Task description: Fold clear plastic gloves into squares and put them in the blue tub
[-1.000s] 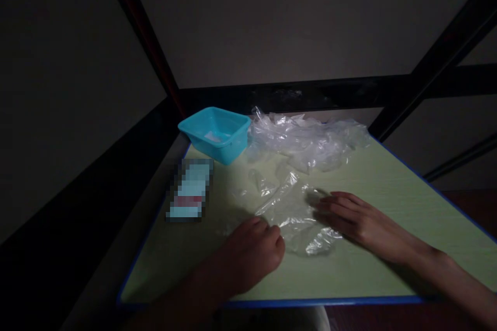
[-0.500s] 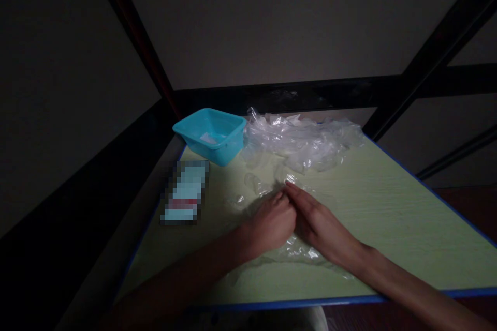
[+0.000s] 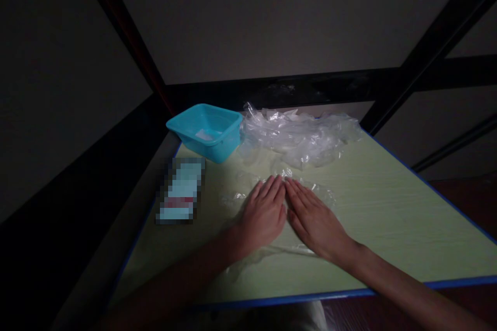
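A clear plastic bag (image 3: 306,249) lies spread on the pale green table near its front. Both palms rest flat on it, side by side, with the fingertips almost meeting. My left hand (image 3: 264,212) has its fingers stretched out and pointing away from me. Beside it, my right hand (image 3: 313,216) lies flat too, fingers extended and angled toward the left. Neither hand grips anything. The hands cover the middle of the bag, and its transparent outline is hard to trace.
A pile of crumpled clear plastic bags (image 3: 303,137) sits at the table's back edge. Left of it stands a blue basket (image 3: 223,147) with a small white piece inside. A pixelated flat object (image 3: 181,189) lies at the left edge. Walls rise behind and left of the table (image 3: 404,217).
My left hand has gone from curled to flat with its fingers stretched. My right hand has turned palm down and flattened on the bag, whose near part looks smoother.
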`<state>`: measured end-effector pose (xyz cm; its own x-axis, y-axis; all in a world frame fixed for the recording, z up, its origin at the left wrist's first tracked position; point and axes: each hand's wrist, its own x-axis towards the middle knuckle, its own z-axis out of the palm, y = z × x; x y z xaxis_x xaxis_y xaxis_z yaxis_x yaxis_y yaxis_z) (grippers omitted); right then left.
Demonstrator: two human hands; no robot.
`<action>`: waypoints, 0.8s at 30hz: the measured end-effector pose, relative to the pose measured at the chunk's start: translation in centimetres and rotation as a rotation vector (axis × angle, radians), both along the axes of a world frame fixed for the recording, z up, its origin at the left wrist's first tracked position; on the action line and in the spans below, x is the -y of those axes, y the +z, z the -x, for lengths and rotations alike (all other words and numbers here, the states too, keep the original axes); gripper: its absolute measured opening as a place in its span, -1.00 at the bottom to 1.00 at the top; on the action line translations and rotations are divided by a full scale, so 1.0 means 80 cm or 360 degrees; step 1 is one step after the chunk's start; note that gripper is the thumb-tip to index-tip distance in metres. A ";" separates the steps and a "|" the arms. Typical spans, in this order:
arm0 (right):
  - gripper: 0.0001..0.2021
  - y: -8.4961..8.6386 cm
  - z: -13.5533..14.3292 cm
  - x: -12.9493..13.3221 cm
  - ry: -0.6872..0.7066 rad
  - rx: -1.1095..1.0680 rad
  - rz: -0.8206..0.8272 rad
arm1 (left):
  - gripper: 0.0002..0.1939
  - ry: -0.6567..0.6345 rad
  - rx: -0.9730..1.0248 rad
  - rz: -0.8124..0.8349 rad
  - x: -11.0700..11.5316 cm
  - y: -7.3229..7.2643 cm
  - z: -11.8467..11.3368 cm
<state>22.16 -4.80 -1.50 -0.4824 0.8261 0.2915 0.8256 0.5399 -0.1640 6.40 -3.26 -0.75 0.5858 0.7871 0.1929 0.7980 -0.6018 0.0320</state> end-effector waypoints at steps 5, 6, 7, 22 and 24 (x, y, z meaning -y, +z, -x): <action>-0.46 -0.004 -0.007 0.002 -0.0042 0.0126 -0.0051 | -0.53 0.0095 0.0017 0.0011 -0.006 -0.001 0.025; -0.45 -0.004 -0.010 0.002 -0.0047 0.0116 -0.0049 | -0.53 0.0111 0.0015 0.0011 -0.008 -0.001 0.030; -0.44 -0.005 -0.012 0.002 -0.0052 0.0102 -0.0042 | -0.53 0.0128 0.0015 0.0011 -0.009 0.000 0.035; -0.35 -0.005 -0.050 0.008 -0.0056 0.0051 0.0014 | -0.52 0.0194 -0.0014 0.0045 -0.012 0.001 0.056; -0.36 -0.006 -0.058 0.010 -0.0059 0.0069 -0.0006 | -0.52 0.0192 -0.0019 0.0047 -0.011 0.001 0.056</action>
